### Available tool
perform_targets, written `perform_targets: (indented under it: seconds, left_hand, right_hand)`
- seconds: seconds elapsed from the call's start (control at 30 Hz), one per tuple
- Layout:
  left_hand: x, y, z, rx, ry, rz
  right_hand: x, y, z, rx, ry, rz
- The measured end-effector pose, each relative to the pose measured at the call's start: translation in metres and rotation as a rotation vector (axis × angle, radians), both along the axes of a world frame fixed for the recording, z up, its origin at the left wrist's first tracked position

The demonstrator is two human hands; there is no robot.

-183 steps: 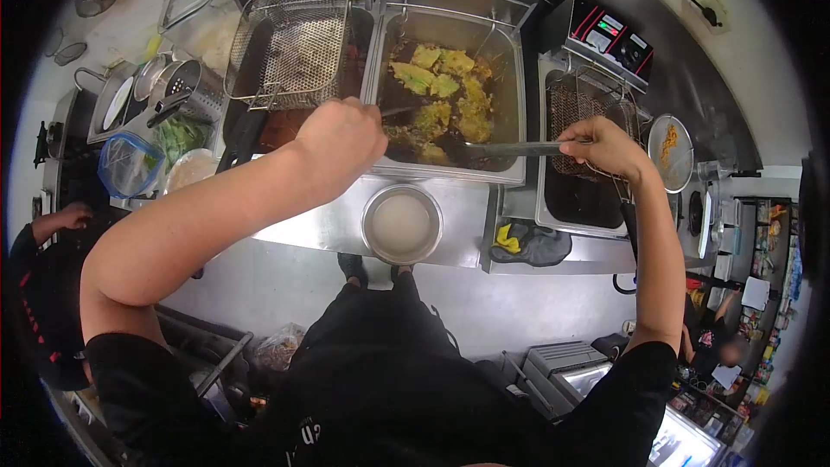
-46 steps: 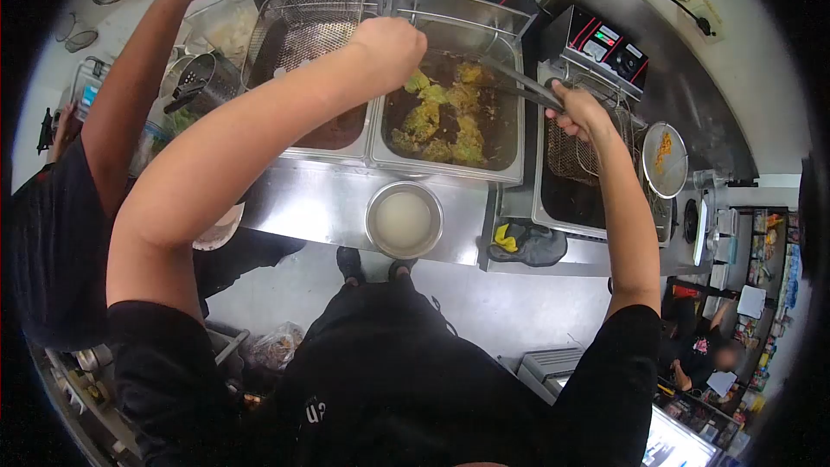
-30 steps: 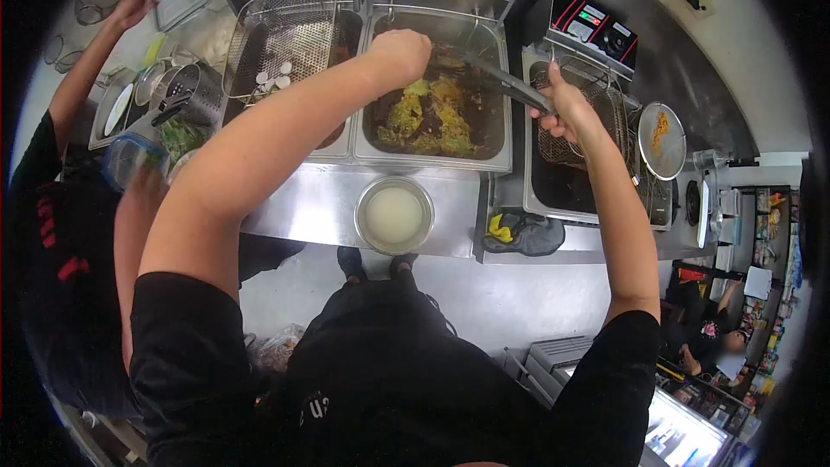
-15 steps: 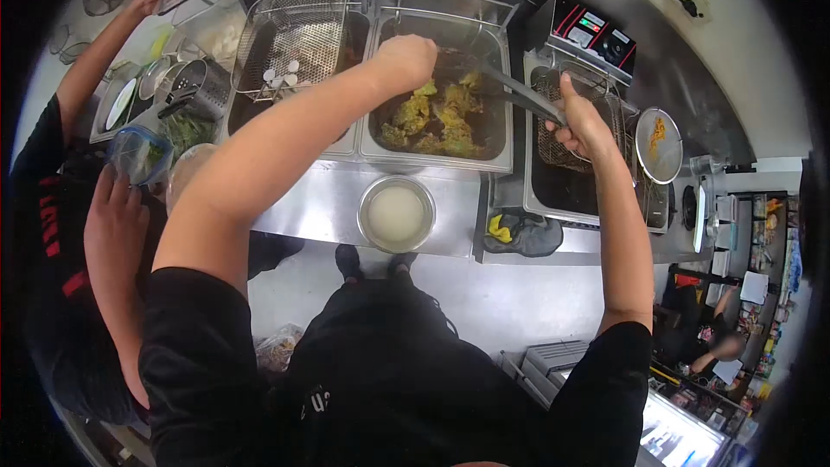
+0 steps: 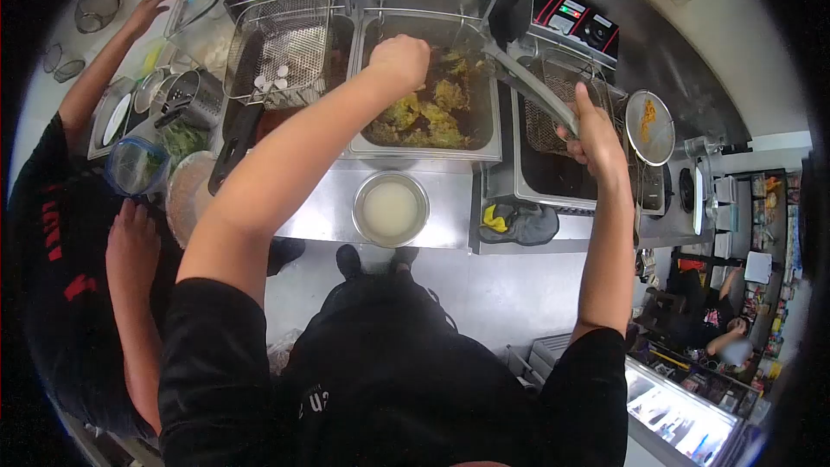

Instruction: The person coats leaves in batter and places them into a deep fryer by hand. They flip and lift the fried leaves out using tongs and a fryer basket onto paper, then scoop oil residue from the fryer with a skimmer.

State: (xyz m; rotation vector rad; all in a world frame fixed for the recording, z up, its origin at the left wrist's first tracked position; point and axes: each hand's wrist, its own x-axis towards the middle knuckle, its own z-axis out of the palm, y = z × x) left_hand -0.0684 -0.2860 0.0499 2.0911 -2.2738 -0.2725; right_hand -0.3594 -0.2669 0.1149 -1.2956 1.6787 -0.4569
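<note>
R hand [image 5: 598,134] has fingers wrapped round a long grey metal utensil [image 5: 536,91] (tongs, prob.), thumb up along it. L hand [image 5: 400,60] is a closed fist over the rect. stainless-steel vat [image 5: 428,153]; can't tell what, if anything, is in it. Mottled green-brown fried pieces [image 5: 450,97] lie in dark oil in the middle & near part of the vat; some hidden behind L hand & forearm.

Change: approx 6 s ago the utensil lay nearly level, low among the pieces; now it slants up from R hand to the far R side of the vat. Means, I judge, the near pieces aren't being worked w/ it rn. Tip vs. oil: contact unclear.

Co-worker's upper hand [image 5: 149,13], on the clear lid 0.5 s ago, is now spread open beside it.

Round steel bowl w/ cloudy liquid [image 5: 359,207] sits in front of the vat; rect. wire-mesh basket [image 5: 294,26] w/ white discs to L; black-&-yellow cloth item [image 5: 532,227] near R.
</note>
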Motion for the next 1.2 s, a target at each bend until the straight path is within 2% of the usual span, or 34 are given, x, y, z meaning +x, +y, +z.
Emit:
perform_targets:
  seconds: [0.07, 0.17, 0.23, 0.27, 0.33, 0.37, 0.4, 0.47, 0.5, 0.53, 0.57, 0.67, 0.7, 0.73, 0.8, 0.83, 0.9, 1.0, 1.07, 1.2]
  left_hand:
    - [0.005, 0.013, 0.003, -0.031, 0.004, -0.001]
    - [0.012, 0.053, 0.009, -0.167, 0.068, -0.001]
    - [0.011, 0.090, 0.021, -0.373, 0.324, 0.189]
    - [0.007, 0.104, 0.023, -0.383, 0.318, 0.183]
    - [-0.007, 0.128, 0.020, -0.318, 0.617, 0.354]
    - [-0.018, 0.139, 0.017, -0.323, 0.835, 0.341]
    - [-0.029, 0.142, -0.002, -0.383, 0.928, 0.334]
    - [-0.053, 0.154, -0.005, -0.265, 0.999, 0.355]
    - [-0.064, 0.157, -0.016, -0.296, 1.067, 0.294]
    - [-0.072, 0.167, -0.006, -0.222, 1.138, 0.277]
    - [-0.077, 0.175, 0.004, -0.164, 1.096, 0.256]
    - [-0.084, 0.176, -0.018, -0.279, 1.157, 0.220]
    - [-0.067, 0.173, -0.010, -0.319, 1.044, 0.083]
    - [-0.043, 0.171, 0.012, -0.372, 0.869, -0.155]
    - [0.012, 0.156, 0.064, -0.485, 0.478, -0.778]
    - [0.027, 0.152, 0.086, -0.479, 0.365, -0.979]
    - [0.034, 0.145, 0.114, -0.424, 0.262, -1.225]
    - [0.018, 0.150, 0.122, -0.245, 0.372, -1.173]
    - [0.009, 0.153, 0.126, -0.216, 0.341, -1.152]
    - [-0.002, 0.149, 0.129, -0.187, 0.378, -1.145]
  right_hand:
    - [-0.013, 0.011, -0.011, -0.053, 0.053, -0.017]
    - [0.003, 0.055, -0.020, -0.271, -0.149, -0.010]
    - [0.014, 0.072, -0.055, -0.473, -0.226, -0.022]
    - [0.023, 0.082, -0.066, -0.447, -0.220, -0.005]
    - [0.049, 0.102, -0.082, -0.353, -0.292, -0.013]
    - [0.062, 0.110, -0.088, -0.282, -0.373, -0.035]
    - [0.073, 0.115, -0.094, -0.286, -0.377, -0.025]
    - [0.095, 0.119, -0.099, -0.165, -0.650, -0.131]
    - [0.101, 0.119, -0.094, -0.164, -0.656, -0.113]
    - [0.104, 0.118, -0.085, -0.072, -0.620, -0.174]
    - [0.106, 0.116, -0.079, 0.020, -0.581, -0.237]
    - [0.095, 0.109, -0.102, -0.125, -0.714, -0.239]
    - [0.090, 0.109, -0.108, -0.152, -0.724, -0.252]
    - [0.088, 0.113, -0.107, -0.157, -0.719, -0.256]
    - [0.082, 0.123, -0.100, -0.076, -0.737, -0.282]
    - [0.081, 0.128, -0.098, -0.077, -0.732, -0.288]
    - [0.086, 0.138, -0.091, 0.050, -0.957, -0.217]
    - [0.088, 0.143, -0.075, 0.020, -0.972, -0.173]
    - [0.078, 0.135, -0.091, -0.021, -0.916, -0.178]
    - [0.067, 0.128, -0.044, 0.092, -1.027, -0.057]
